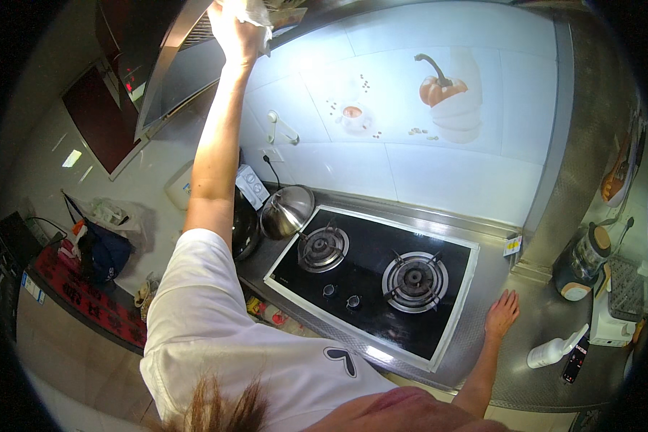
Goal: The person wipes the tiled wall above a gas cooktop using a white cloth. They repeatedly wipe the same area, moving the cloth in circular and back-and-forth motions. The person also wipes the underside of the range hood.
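My left hand point(236, 40), raised high at the top of the view, is shut on a white cloth or wipe point(256, 13). Strong light washes out part of both. The hand is up against the underside of a range hood point(197, 32), near its slatted filter. Below, my right hand point(502, 313) lies flat on the metal countertop point(480, 286), holding nothing. It is just right of a black glass gas hob point(378, 243) with two burners and two knobs. A white spray bottle point(548, 353) stands to the right of that hand.
A steel domed lid point(288, 211) leans left of the hob, near a dark wok point(243, 227). At right are a blender jug point(580, 262), a white appliance point(618, 302) and a phone point(575, 362). Bags point(105, 248) sit at far left. A tiled wall point(324, 167) rises behind.
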The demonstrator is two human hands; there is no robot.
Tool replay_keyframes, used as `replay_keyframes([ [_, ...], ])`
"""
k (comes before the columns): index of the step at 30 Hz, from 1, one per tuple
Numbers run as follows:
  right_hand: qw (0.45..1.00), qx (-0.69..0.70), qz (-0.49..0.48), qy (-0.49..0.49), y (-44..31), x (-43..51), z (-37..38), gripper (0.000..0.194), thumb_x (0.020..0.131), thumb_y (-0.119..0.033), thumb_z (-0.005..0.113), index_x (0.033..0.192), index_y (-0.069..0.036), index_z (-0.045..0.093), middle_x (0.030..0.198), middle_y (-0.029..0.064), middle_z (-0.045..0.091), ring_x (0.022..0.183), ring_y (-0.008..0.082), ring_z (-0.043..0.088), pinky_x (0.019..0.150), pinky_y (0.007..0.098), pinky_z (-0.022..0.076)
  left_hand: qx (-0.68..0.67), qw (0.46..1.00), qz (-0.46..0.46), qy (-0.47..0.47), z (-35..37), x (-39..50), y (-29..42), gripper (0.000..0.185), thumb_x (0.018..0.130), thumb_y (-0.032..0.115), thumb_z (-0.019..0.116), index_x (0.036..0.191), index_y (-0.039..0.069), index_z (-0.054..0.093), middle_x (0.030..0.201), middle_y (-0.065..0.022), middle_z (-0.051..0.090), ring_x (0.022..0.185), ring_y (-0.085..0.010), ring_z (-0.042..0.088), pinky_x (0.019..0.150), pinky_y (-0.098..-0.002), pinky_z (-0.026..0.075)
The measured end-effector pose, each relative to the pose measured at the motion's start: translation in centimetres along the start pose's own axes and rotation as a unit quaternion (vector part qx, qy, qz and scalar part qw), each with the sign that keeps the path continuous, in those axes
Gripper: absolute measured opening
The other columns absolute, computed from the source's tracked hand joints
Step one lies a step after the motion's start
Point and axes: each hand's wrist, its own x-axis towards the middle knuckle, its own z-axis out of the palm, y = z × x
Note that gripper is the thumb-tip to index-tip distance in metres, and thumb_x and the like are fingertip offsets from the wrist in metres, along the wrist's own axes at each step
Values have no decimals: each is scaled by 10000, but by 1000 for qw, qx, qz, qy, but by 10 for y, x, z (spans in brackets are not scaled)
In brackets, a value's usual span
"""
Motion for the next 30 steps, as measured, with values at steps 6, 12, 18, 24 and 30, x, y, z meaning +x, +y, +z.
replay_keyframes([
  [6,1000,-4,-2,0,-1,-2,-1,526,952,-186,602,1446,-48,484,1540,172,436,1459,332,360,1170,490,295,7,983,183,18,-19,18,-35,228,901,209,655,1039,28,671,983,-146,669,953,-305,611,903,-444,459],
  [12,1000,-1,3,-10,-2,1,-4,518,950,-188,604,1437,-49,495,1529,170,449,1450,324,367,1166,491,291,-205,958,-108,167,36,-28,-24,295,931,146,631,1163,-26,570,1153,-219,531,1071,-363,520,952,-483,396],
  [18,1000,-2,7,-9,-4,0,-6,497,959,-177,576,1432,-48,489,1533,158,436,1449,313,366,1163,474,298,-131,978,-54,153,6,-9,-2,259,934,127,633,1154,-6,604,1112,-188,567,1037,-349,540,916,-452,430],
  [24,1000,-8,10,-17,-3,1,-3,494,961,-181,577,1428,-43,492,1531,158,438,1442,317,376,1156,469,305,-362,913,-157,103,-3,23,12,379,1023,261,515,1264,-28,554,1107,-123,615,881,-242,613,806,-355,525],
  [30,1000,-9,0,1,-2,-2,0,494,963,-181,572,1428,-37,492,1532,162,436,1441,324,375,1151,479,309,-229,959,-140,90,18,15,15,361,1022,232,544,1280,-21,564,1096,-149,640,923,-258,637,819,-359,546],
])
